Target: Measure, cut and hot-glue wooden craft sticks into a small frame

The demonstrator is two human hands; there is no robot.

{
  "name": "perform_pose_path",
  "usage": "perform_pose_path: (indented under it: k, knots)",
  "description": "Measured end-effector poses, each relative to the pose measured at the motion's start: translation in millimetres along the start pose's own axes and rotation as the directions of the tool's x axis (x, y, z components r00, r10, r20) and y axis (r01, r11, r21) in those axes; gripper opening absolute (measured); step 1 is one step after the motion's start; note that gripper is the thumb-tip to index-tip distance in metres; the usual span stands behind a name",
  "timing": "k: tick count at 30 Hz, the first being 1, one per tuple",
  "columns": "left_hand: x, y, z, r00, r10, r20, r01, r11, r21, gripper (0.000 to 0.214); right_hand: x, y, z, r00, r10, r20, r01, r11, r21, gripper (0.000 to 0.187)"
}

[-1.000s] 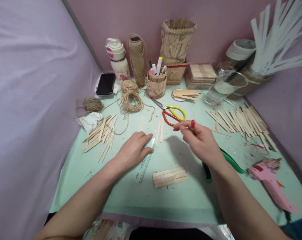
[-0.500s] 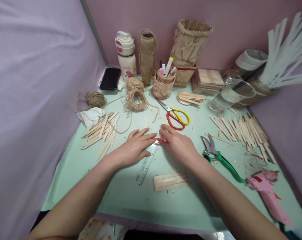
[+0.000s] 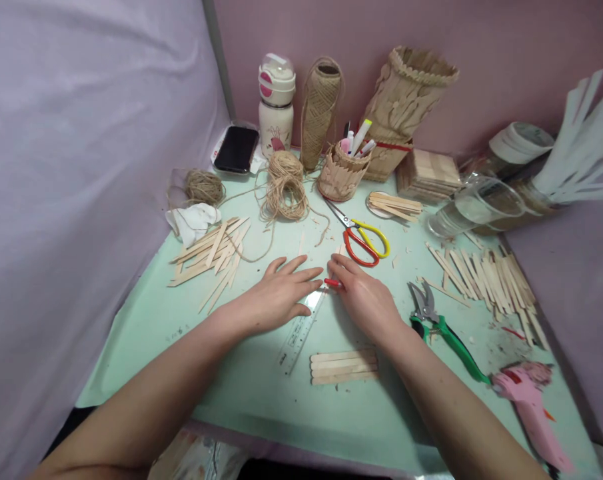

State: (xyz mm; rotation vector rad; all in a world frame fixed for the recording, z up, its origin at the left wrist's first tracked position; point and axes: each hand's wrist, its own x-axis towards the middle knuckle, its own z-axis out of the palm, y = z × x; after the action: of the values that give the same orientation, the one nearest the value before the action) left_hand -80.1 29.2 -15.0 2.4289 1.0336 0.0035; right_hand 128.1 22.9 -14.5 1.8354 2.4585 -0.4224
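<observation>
Across the green table point(image 3: 136, 360), a row of sticks point(image 3: 344, 367) lies aligned, loose sticks point(image 3: 217, 245) apparently unsorted, while the left hand point(image 3: 278, 297) spreads over a ruler point(image 3: 298, 335) and the right hand point(image 3: 367, 298) grips a red pen-like tool point(image 3: 332, 283).

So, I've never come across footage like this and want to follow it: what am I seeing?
There's no machine here, just a person working bare-handed. One camera, worn on the head and looking forward and down, takes every picture. The left hand lies spread over a clear ruler; the right hand holds a slim red item, hard to identify. On the green table lie wooden sticks, twine, scissors, shears and a pink glue gun.
</observation>
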Motion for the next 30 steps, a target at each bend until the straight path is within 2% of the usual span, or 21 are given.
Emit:
perform_pose_path:
  k: [8,11,20,30]
  knots:
    - [-0.6,-3.8,4.2,1.000,0.016,-0.027,-0.015,1.000,0.024,0.052,0.2,2.4,0.2,1.000,-0.019,-0.015,0.019,1.000,-0.007,0.044]
    - [-0.4,-4.6,4.7,1.000,0.017,-0.025,-0.016,0.999,0.029,0.052,1.7,3.6,-1.5,0.999,-0.048,-0.015,0.048,0.999,-0.008,0.040]
    - [-0.6,-3.2,-1.1,1.000,0.002,0.004,-0.002,1.000,0.029,0.051,1.2,2.1,2.2,0.998,-0.028,-0.056,0.028,1.000,-0.004,0.030]
    - [-0.5,-4.9,-0.2,1.000,-0.004,0.001,0.004,1.000,0.023,0.051,3.0,2.6,1.0,0.997,-0.045,-0.059,0.045,0.999,0.001,0.031]
